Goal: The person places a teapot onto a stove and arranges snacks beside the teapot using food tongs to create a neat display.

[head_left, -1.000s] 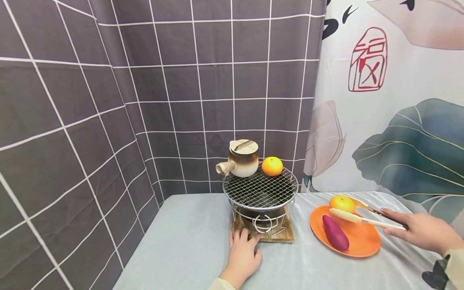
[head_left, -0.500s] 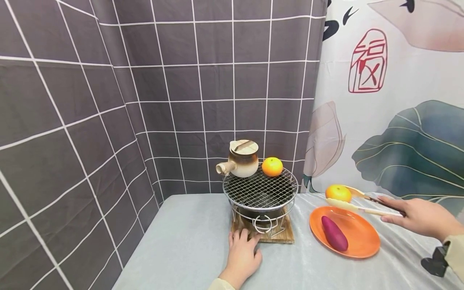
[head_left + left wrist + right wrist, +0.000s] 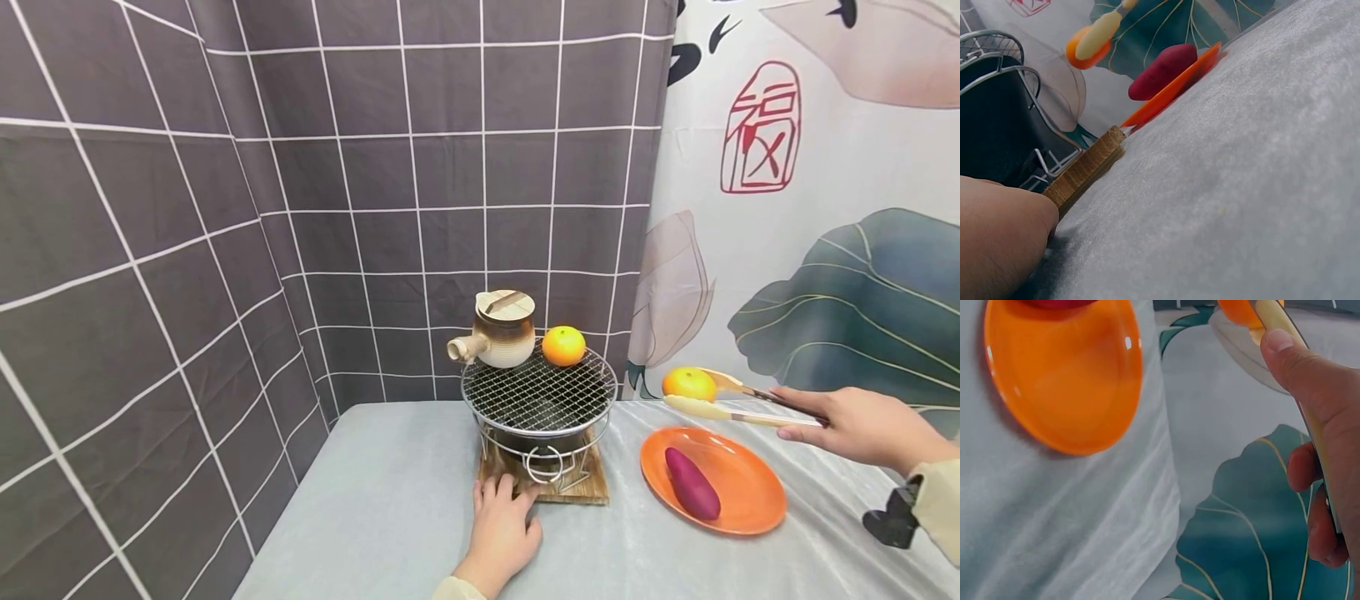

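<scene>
In mid-air by the orange plate (image 3: 748, 490) and its sweet potato (image 3: 692, 484), pinching a mandarin (image 3: 689, 384) in tongs (image 3: 702, 407) gripped by the right hand (image 3: 862, 425)! Touching the wooden board (image 3: 597, 480) with the spread left hand (image 3: 502, 527), below a grill (image 3: 547, 402) part-blocked by lidded pot (image 3: 510, 343) and second mandarin (image 3: 564, 346).

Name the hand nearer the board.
Left. The left hand is at the front-left corner of the board; the right hand, holding tongs, is off to its right, past the plate.
</scene>
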The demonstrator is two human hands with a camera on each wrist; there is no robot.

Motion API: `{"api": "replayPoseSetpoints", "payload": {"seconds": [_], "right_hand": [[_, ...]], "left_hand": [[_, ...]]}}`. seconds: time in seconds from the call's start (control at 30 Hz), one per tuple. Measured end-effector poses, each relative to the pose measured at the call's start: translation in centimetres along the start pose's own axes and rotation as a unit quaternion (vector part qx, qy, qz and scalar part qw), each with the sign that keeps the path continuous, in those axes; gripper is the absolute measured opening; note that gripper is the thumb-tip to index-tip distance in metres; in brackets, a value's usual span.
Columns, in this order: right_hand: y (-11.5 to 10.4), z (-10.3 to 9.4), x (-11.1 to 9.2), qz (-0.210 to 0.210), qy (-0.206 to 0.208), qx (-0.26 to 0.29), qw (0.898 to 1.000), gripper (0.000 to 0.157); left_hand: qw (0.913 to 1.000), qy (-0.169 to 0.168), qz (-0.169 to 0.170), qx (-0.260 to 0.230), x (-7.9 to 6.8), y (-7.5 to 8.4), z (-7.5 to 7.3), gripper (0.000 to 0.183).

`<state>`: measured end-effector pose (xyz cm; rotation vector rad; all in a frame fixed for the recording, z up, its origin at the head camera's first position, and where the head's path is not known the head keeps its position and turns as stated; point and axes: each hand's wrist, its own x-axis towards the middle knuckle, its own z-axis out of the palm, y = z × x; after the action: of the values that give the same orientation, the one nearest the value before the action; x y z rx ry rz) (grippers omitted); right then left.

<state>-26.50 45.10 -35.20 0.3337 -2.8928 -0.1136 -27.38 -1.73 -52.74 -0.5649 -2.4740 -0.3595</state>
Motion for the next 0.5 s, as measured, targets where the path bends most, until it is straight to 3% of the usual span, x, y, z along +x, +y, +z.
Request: {"api": "replayPoseSetpoints", "payload": {"seconds": [0.5], "right_hand": [[-1.5, -2.2, 1.4, -0.012, 0.004, 0.009, 1.000, 0.080]], "left_hand": [[1.0000, 0.000, -0.002, -0.002, 0.0, -0.1, 0.2, 0.040]]}}
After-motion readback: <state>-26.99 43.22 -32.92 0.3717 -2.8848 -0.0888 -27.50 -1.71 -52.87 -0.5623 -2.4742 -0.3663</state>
